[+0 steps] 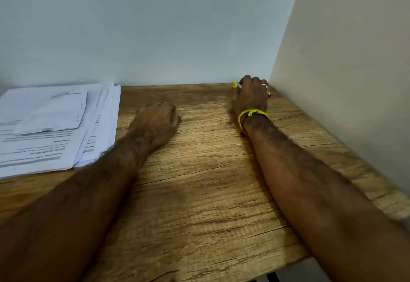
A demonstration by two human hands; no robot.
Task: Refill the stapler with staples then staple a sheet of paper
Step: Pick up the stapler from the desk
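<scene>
My right hand [251, 94] reaches into the far right corner of the wooden desk [199, 182]. Its fingers are curled over a small yellow object [234, 84], of which only a tip shows at the hand's left edge; what that object is I cannot tell. My left hand [158, 115] rests on the desk near the middle with its fingers curled under, and nothing shows in it. A stack of printed paper sheets [51, 126] lies at the far left. No stapler can be made out as such.
A pale wall closes the back of the desk and a beige side panel [346, 82] closes its right side. A yellow thread band [253, 114] circles my right wrist. The desk's near edge shows at the bottom right.
</scene>
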